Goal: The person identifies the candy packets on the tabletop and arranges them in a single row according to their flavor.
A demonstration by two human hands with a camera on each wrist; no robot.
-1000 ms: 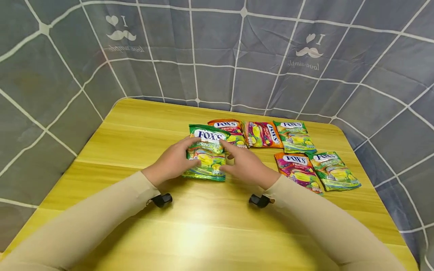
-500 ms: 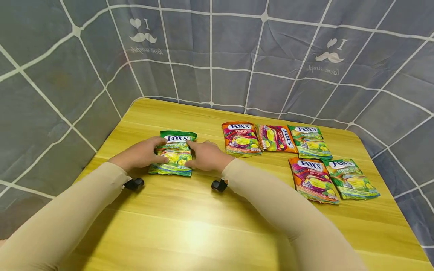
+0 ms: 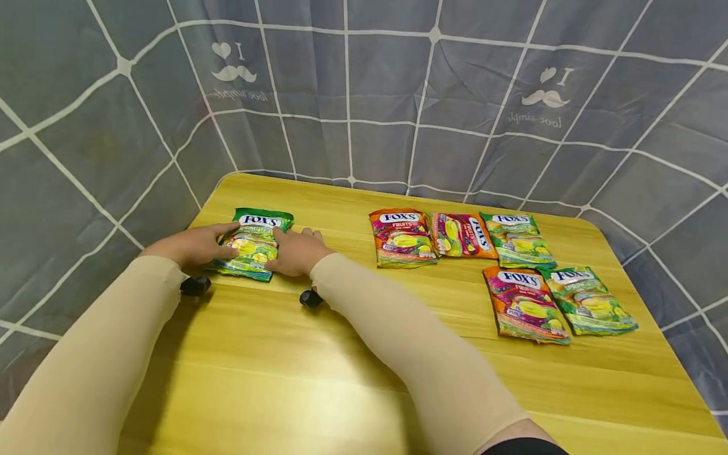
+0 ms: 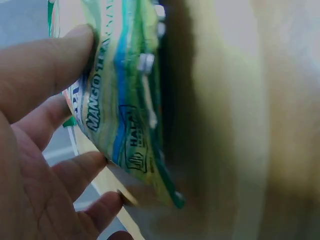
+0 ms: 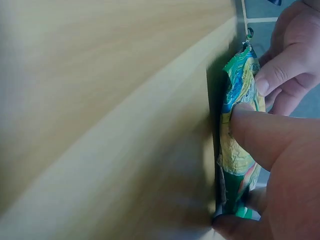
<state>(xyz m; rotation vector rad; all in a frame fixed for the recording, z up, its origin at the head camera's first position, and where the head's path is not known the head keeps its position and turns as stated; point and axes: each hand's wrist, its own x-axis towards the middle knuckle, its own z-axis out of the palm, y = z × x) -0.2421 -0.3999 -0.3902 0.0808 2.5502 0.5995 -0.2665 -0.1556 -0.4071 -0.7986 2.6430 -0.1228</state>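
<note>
Both hands, left hand [image 3: 196,245] and right hand [image 3: 296,251], grip one green candy bag [image 3: 253,243] on the desk [image 3: 341,354]; five bags [image 3: 483,265] lie well right of them, apparently unsorted.

One packet [image 3: 253,243] lies at the surface's [image 3: 341,379] far left corner, between the left hand [image 3: 196,245] and right hand [image 3: 297,251]. Well to its right, three packets [image 3: 462,235] form a back row; two packets [image 3: 560,303] lie before them.
</note>
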